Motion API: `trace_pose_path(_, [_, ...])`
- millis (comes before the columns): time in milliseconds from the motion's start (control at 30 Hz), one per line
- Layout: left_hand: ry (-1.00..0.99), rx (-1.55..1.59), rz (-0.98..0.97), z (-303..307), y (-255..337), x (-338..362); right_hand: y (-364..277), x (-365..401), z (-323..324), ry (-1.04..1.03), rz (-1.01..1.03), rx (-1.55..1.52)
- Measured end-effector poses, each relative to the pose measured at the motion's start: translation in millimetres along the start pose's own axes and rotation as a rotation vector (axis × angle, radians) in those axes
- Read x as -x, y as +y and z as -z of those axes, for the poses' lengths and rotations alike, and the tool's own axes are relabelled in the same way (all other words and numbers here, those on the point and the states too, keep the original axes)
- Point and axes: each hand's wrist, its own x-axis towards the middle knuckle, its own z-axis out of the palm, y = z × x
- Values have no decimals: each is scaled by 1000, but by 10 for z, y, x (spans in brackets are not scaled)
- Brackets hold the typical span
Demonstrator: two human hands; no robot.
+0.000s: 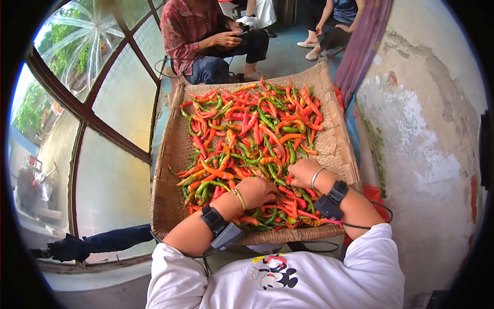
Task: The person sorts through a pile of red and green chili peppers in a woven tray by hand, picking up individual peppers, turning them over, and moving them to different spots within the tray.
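Red, orange and green chili peppers [252, 129] lie heaped across a shallow woven tray [337, 139]. My left hand [256, 192], with a gold bangle at the wrist, is over the lower middle of the heap, its fingers curled down onto peppers. Close by on the right is my right hand [304, 173], wearing a silver bangle, also with fingers bent in among the peppers. The fingertips of both hands are hidden, so what they pinch cannot be made out. Black devices are strapped round both forearms.
Beyond the tray's far left corner sits a person in a red patterned shirt [180, 31]. Other seated people are farther back. A framed window [118, 98] and a dark folded umbrella [113, 241] are on the left; a purple curtain [363, 51] and worn wall [422, 118] are right.
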Motion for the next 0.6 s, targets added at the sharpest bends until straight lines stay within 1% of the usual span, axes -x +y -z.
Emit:
trace_pose_path(167, [14,20,-13,-7,-6,-12,-8,-14,-5,0,19,-6])
trace_pose_path(233, [5,12,-17,21,10,-9,-17,35,56,55,35,-148])
trace_pose_path(267, [51,9,-23,8,0,-15,9,33,41,132,45,-215])
trace_pose_path(300, [97,8,-28,-5,-7,-19,12,34,39,136,45,-220])
trace_pose_path(333, [94,3,-28,-13,-10,-21,14,36,42,246,82,-342])
trace_pose_path(367, [169,92,-32,-20,-12,-22,14,39,47,356,120,-463])
trace_pose_path(400, [245,181,-35,-18,-7,-24,0,48,48,360,121,-465])
trace_pose_path(433, [244,176,-34,-8,5,-28,-30,62,46,441,149,-604])
trace_pose_path(467, [266,277,-6,10,25,-35,-61,73,51,524,177,-741])
trace_pose_path(500, [289,379,21,23,36,-37,-98,86,58,529,181,-741])
trace_pose_path(533, [290,374,22,24,37,-35,-135,102,66,604,203,-826])
trace_pose_path(567, [298,435,32,19,39,-30,-162,118,80,677,225,-911])
trace_pose_path(600, [305,497,41,32,53,-29,-175,132,98,681,260,-924])
